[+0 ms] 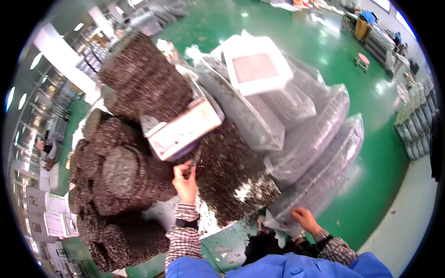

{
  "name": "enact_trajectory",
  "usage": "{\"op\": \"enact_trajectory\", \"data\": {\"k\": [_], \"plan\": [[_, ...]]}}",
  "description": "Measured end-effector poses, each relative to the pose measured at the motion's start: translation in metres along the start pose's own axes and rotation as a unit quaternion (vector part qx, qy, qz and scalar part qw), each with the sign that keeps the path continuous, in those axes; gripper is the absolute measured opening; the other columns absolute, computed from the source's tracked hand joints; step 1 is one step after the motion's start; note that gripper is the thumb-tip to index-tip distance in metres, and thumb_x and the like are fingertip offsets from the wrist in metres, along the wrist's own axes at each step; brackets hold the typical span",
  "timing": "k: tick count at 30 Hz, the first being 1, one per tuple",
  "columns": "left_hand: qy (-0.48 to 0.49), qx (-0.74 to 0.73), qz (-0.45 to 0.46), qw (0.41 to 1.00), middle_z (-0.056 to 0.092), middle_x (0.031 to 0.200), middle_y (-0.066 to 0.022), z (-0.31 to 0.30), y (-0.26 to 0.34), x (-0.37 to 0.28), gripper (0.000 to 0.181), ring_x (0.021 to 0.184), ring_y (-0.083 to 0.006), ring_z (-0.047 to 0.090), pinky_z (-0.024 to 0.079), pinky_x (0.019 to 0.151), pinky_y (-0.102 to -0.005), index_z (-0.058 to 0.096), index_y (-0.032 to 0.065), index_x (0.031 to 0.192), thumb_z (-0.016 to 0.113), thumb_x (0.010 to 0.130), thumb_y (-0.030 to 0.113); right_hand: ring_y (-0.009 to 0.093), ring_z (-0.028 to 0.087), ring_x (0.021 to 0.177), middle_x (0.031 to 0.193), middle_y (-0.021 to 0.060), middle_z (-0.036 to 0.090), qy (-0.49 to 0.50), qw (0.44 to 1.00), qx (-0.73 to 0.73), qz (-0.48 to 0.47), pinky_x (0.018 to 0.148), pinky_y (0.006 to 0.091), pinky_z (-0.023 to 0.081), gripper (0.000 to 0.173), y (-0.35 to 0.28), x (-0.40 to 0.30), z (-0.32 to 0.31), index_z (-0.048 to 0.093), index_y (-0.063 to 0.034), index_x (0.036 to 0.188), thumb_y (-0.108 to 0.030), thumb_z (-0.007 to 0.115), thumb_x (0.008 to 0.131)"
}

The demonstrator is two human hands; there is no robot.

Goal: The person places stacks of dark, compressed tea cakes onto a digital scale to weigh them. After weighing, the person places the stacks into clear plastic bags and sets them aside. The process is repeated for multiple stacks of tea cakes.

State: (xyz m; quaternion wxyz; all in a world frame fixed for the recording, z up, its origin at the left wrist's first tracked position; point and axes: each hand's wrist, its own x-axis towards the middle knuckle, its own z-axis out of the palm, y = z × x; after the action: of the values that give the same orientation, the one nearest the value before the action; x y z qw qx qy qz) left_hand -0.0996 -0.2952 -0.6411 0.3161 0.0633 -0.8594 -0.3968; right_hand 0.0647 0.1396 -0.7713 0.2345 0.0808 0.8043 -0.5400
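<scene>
My left hand (185, 183) pinches a small dark dried piece (189, 169) between thumb and fingers; it looks like seaweed, though blur hides its shape. It is over the left side of a white work surface (207, 219) strewn with dark dried flakes (233, 170). Just beyond it sits a white rectangular box (186, 128), its top washed out by glare. Lower right, my right hand (306, 219) has its fingers partly curled beside the near end of a long filled clear plastic bag (320, 187). Whether it touches the bag is unclear.
Tall stacks of dark round dried cakes (121, 170) crowd the left side. Several filled plastic bags (306, 149) lie to the right, a white tray (257, 87) resting on them. A pink-topped stool (362, 59) stands on the green floor (379, 146). More packed bags (417, 128) line the right wall.
</scene>
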Motion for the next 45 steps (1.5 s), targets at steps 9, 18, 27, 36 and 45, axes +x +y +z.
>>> {"op": "enact_trajectory", "data": {"k": [9,18,27,36,45], "plan": [[0.289,-0.251,0.099,0.918,0.053,0.128,-0.0239,-0.169,0.111,0.379,0.088,0.11,-0.0286,0.055,0.044,0.097,-0.0364,0.034,-0.0178,0.134,0.084,0.074,0.022,0.034,0.066,0.086,0.092,0.0188,0.068,-0.031,0.991,-0.121,-0.057,0.077,0.0408,0.052,0.026,0.004,-0.011,0.019,0.065,-0.0043,0.101,-0.026,0.063,0.087],[0.103,-0.168,0.259,0.946,0.062,0.098,-0.0145,0.056,0.198,0.255,0.028,0.094,-0.0262,0.058,0.046,0.087,-0.0357,0.057,-0.0025,0.112,0.061,0.093,0.018,0.028,0.063,0.079,0.089,0.0161,0.066,0.124,0.991,-0.01,-0.051,0.073,0.037,0.051,0.026,0.033,-0.007,-0.049,0.064,-0.0024,0.105,-0.024,0.06,0.09],[-0.502,0.117,0.259,0.817,0.066,0.083,-0.0171,0.318,0.144,-0.226,0.045,0.077,-0.0407,0.066,0.053,0.069,-0.0475,0.055,0.0035,0.104,0.056,0.091,0.047,0.026,0.065,0.097,0.106,0.0147,0.068,0.263,0.964,0.043,0.013,0.086,0.0366,0.05,0.029,0.013,0.023,-0.068,0.063,-0.0026,0.114,-0.01,0.055,0.086],[-0.667,-0.083,0.236,0.701,0.062,0.085,-0.0278,0.35,0.131,-0.217,0.03,0.085,-0.0467,0.059,0.046,0.073,-0.0536,0.06,-0.0026,0.089,0.047,0.095,0.023,0.032,0.064,0.103,0.112,0.0181,0.065,0.286,0.957,0.04,0.024,0.089,0.0378,0.05,0.064,0.016,0.015,-0.042,0.035,-0.002,0.141,-0.003,0.053,0.08],[-0.662,-0.098,0.276,0.69,0.059,0.077,-0.0288,0.318,0.161,-0.188,0.03,0.079,-0.0474,0.059,0.045,0.067,-0.0529,0.055,-0.0038,0.084,0.049,0.094,0.023,0.015,0.061,0.073,0.086,0.0101,0.06,0.241,0.923,0.295,-0.044,0.064,0.03,0.053,0.07,0.006,0.026,-0.04,0.036,-0.0024,0.143,0.008,0.046,0.075]]}}
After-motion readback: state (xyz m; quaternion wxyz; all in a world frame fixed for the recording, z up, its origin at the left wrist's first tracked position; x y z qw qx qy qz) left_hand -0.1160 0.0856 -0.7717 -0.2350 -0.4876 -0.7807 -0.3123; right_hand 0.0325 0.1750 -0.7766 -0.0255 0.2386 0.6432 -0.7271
